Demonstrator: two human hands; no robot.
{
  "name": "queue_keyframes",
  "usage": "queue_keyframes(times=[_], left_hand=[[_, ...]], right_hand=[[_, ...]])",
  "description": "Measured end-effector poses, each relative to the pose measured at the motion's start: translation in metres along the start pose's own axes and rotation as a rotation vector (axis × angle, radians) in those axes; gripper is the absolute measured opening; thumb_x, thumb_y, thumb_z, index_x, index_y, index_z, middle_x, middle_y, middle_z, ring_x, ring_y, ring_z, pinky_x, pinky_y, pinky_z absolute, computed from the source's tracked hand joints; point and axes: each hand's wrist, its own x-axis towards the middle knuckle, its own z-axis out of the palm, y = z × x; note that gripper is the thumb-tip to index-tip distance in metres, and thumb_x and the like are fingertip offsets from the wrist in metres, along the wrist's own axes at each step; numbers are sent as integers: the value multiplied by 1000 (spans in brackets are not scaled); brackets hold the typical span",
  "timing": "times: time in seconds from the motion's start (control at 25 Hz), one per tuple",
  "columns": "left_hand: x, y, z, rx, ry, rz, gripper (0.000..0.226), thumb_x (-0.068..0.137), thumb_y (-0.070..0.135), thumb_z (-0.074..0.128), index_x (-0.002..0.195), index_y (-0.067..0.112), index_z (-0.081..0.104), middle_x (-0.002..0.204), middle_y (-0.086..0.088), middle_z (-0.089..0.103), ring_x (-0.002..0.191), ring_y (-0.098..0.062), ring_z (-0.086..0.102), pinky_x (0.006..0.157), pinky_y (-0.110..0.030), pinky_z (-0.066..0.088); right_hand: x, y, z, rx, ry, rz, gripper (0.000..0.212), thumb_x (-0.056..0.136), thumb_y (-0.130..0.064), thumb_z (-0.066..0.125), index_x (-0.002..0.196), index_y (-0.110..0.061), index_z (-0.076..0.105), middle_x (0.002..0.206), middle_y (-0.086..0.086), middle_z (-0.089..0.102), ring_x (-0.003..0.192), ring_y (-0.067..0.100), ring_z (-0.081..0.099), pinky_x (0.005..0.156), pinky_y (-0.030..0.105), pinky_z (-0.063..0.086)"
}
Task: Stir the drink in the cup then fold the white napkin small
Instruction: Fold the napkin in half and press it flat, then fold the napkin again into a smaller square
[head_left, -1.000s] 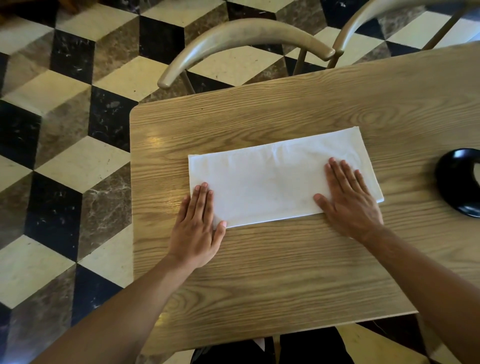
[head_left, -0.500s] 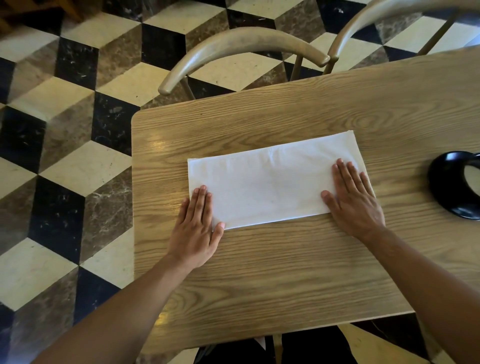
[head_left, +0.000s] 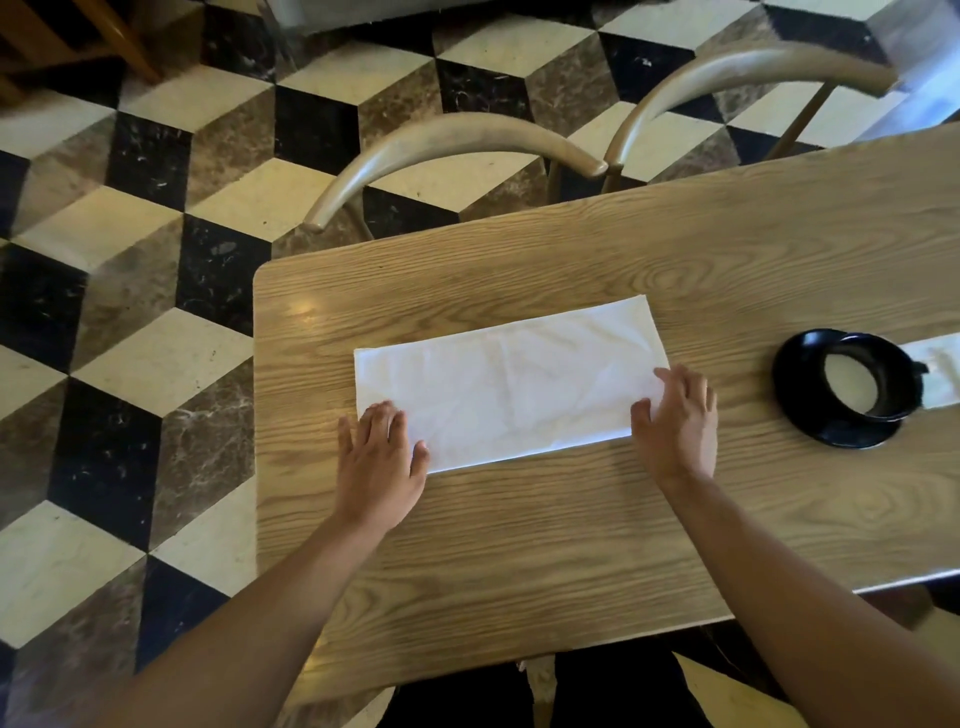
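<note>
Napkin (head_left: 511, 384) lies half-folded on bench (head_left: 519, 545); your left hand (head_left: 379, 457) and right hand (head_left: 675, 421), fingers relaxed, rest on its ends. Next likely: fold end to end.

Wooden table (head_left: 571, 545), two curved chairs (head_left: 452, 140), cube-pattern marble floor (head_left: 130, 312).

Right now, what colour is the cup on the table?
Black: the cup and its saucer, seen in the head view.

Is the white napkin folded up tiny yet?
Not yet. The white paper napkin lies flat as one long rectangle on the wooden table, a hand at each end.
</note>
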Motion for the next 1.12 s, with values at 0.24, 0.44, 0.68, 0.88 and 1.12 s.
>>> queue_keyframes(times=[0.24, 0.44, 0.68, 0.88, 1.12], left_hand=[[38, 111, -17, -154, -51, 183, 50, 89, 28, 43, 130, 4, 60, 137, -18, 60, 124, -37, 58, 106, -47, 48], [60, 205, -27, -243, -173, 400, 48, 92, 15, 49, 139, 8, 56, 128, -14, 63, 112, -35, 61, 94, -46, 52], [87, 265, -29, -378, -417, 389, 59, 95, 4, 50, 153, 11, 40, 134, -14, 57, 116, -37, 59, 91, -46, 50], [104, 285, -43, -137, -560, 481, 69, 95, 6, 58, 155, 28, 36, 130, -7, 41, 90, -29, 55, 66, -37, 37], [129, 298, -72, 195, -541, 428, 25, 95, 12, 54, 118, 16, 63, 123, -11, 51, 112, -31, 58, 77, -40, 42]], right_hand=[[2, 3, -26, 6, -179, 306, 42, 88, -25, 56, 129, -13, 56, 129, 17, 50, 114, 37, 45, 98, 42, 36], [12, 11, -37, 174, -271, 433, 38, 89, -24, 56, 124, -8, 57, 123, 18, 60, 115, 35, 54, 94, 39, 44], [24, 18, -42, 378, -308, 615, 39, 87, -25, 67, 123, -9, 66, 109, 8, 73, 108, 28, 67, 92, 30, 50], [31, 20, -45, 555, -463, 655, 16, 84, -29, 72, 78, -16, 76, 61, 1, 71, 55, 15, 64, 71, 36, 57], [32, 15, -61, 582, -535, 515, 18, 81, -34, 75, 76, -17, 72, 62, -6, 66, 61, 13, 61, 65, 39, 53]])
